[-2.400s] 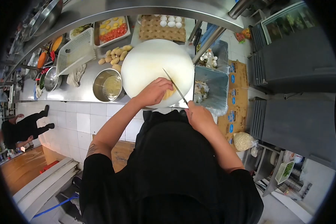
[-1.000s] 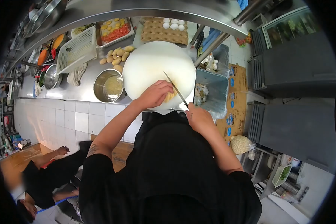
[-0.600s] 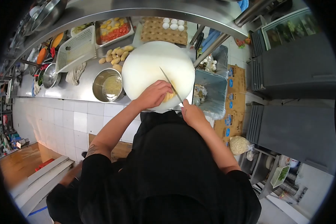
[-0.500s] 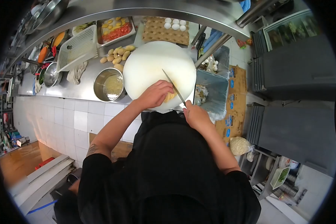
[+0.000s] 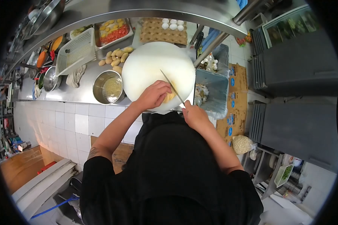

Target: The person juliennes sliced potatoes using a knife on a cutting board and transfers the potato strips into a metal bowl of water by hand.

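Head view: your left hand has its fingers curled close together, holding the pale yellow sliced food on the round white plastic board, on the part of it nearest you. Looks like peeled potato to me, but the pieces are too small to be sure. Your right hand is wrapped around the handle of the long, thin steel knife, with the blade slanting over the board right beside the left fingertips.

My guess on feel: the pieces are light and firm, but probably wet and slick on the cut faces, and thin ones could snap if you pinch them. Best hold is from the top and sides, fingertips tucked back, light pressure. The knife's stiff and pretty light, so the handle's your only sane grip; wet hands could make it slide.

The whole pale tan potatoes sit just past the board's upper left edge on the shiny steel worktop. Those are likely denser, rounder, and apt to roll.
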`<state>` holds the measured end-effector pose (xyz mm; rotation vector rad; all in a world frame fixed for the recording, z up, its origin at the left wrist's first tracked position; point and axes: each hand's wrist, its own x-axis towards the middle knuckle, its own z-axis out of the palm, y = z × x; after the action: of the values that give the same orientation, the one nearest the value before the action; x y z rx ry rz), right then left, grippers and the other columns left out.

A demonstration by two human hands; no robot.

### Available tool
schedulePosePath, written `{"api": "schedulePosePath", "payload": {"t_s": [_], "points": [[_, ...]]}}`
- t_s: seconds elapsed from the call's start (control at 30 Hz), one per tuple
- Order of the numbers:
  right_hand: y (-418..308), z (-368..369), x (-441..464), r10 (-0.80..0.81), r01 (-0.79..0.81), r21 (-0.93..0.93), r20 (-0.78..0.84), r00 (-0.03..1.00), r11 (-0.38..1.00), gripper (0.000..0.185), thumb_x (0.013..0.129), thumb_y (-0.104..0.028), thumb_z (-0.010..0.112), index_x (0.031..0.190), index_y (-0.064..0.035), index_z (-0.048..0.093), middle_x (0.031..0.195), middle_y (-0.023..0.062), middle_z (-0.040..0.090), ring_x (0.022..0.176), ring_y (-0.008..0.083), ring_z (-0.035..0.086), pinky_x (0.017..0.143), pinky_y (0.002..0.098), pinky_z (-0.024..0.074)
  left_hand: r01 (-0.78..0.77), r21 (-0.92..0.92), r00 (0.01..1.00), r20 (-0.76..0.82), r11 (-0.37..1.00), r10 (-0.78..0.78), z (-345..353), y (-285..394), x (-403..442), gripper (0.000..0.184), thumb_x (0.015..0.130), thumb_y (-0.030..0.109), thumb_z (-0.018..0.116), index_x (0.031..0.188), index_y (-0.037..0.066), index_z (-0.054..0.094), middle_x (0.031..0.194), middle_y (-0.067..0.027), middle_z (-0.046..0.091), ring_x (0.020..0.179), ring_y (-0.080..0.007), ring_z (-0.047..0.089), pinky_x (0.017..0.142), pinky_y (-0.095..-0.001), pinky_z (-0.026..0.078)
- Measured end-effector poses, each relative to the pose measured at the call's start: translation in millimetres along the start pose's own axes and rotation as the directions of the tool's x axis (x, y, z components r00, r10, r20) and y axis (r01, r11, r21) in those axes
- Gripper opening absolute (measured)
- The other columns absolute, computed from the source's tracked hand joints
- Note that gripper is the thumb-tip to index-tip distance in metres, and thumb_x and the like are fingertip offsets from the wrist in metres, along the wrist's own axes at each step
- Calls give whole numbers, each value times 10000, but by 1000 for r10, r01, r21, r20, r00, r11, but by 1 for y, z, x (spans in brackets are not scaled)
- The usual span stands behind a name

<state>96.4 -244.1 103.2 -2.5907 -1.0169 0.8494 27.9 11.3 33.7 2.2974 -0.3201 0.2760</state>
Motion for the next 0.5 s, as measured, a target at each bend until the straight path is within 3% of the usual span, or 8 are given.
{"api": "schedulePosePath", "payload": {"t_s": [0.13, 0.23, 0.4, 0.5], "points": [[-5, -9, -15, -13, 14, -36, 20, 1000, 999, 253, 1125, -241, 519, 1188, 4, 518, 909, 292, 758, 910, 530, 738, 832, 641, 560, -19, 5, 1000, -10, 1000, 19, 4, -3, -1, 278, 882, -42, 680, 1139, 63, 692, 1274, -104, 682, 1224, -355, 623, 1067, -442, 523], [4, 10, 3, -51, 53, 28, -61, 997, 998, 260, 1125, -245, 524, 1160, 13, 529, 882, 298, 751, 892, 532, 736, 825, 642, 556, -9, 13, 1000, -22, 1000, 10, 5, -2, -1, 273, 882, -46, 676, 1132, 64, 688, 1275, -106, 682, 1222, -357, 624, 1065, -442, 525], [-8, -20, -16, -32, 32, -20, 18, 999, 999, 263, 1122, -243, 537, 1154, 19, 537, 880, 313, 743, 889, 528, 736, 812, 639, 549, -27, 21, 999, -19, 999, 27, 3, -2, -1, 275, 885, -41, 678, 1138, 64, 690, 1278, -107, 683, 1229, -358, 628, 1064, -441, 528], [4, 13, 15, -58, 61, 49, -57, 997, 997, 255, 1121, -238, 549, 1156, 14, 539, 880, 314, 745, 881, 531, 737, 807, 645, 547, -23, 5, 999, -27, 1000, 23, 5, -4, -2, 273, 889, -37, 679, 1142, 65, 693, 1282, -105, 685, 1234, -356, 628, 1066, -441, 529]]}}
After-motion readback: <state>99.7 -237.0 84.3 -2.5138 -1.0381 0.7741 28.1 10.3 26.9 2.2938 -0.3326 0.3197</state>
